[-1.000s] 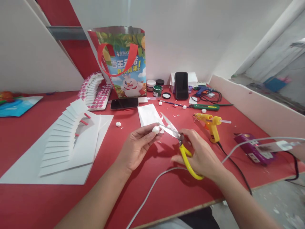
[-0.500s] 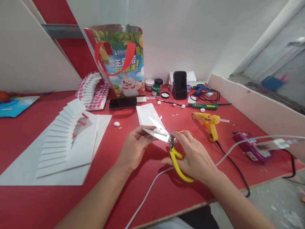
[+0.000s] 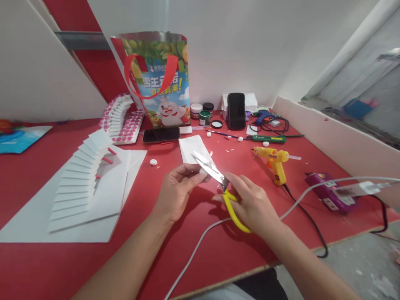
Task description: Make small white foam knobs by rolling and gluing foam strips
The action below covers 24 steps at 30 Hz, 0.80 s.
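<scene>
My right hand point(image 3: 250, 204) is wrapped round the yellow handles of a pair of scissors point(image 3: 236, 216), whose metal blades point up and left, nearly closed. Between the fingertips and thumb of my left hand point(image 3: 178, 193) is a small white piece point(image 3: 203, 171), right against the blades; my fingers and the blades partly cover it. Behind the blades a white sheet point(image 3: 190, 148) lies on the red tabletop point(image 3: 175, 258). A small white lump point(image 3: 153, 162) rests to the left of that sheet.
At left, a curved white stair model point(image 3: 73, 183) lies on white boards. A yellow glue gun point(image 3: 276, 160) and a purple power strip point(image 3: 331, 196) are at right, with a white cable point(image 3: 200, 246) crossing in front. A bag point(image 3: 165, 83), phones and paint jars line the back.
The scissor blades have closed from apart to nearly together around the white piece. My right hand's fingers have drawn in on the handles, while my left hand stays almost in place.
</scene>
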Available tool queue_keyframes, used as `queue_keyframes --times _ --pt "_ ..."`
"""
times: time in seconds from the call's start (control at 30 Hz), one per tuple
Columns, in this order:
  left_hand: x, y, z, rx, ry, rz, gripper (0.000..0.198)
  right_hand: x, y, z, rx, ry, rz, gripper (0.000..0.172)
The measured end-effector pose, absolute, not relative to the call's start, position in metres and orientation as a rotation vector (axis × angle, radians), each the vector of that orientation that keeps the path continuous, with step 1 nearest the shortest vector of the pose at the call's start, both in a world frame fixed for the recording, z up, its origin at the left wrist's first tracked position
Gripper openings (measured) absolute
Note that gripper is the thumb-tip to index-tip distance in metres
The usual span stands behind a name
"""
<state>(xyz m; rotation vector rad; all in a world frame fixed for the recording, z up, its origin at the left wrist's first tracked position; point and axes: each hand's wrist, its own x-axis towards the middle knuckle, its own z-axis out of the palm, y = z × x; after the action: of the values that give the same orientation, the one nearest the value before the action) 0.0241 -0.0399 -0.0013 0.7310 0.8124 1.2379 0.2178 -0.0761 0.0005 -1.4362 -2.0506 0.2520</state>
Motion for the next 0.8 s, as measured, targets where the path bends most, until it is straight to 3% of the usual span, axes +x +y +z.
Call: queue_keyframes --times 0.17,0.4,0.8 --pt "0.023 -0.04 0.001 0.76 0.753 1.198 0.018 0.229 -0.062 0.013 -1.859 -1.739 0.626 0.046" --pt "0.019 -0.038 0.002 0.748 0.699 1.21 0.018 0.223 -0.027 0.039 -2.553 -2.113 0.177 0.03" --pt "0.012 -0.035 0.006 0.539 0.578 1.094 0.018 0.204 -0.019 0.044 -2.531 -2.422 0.265 0.035"
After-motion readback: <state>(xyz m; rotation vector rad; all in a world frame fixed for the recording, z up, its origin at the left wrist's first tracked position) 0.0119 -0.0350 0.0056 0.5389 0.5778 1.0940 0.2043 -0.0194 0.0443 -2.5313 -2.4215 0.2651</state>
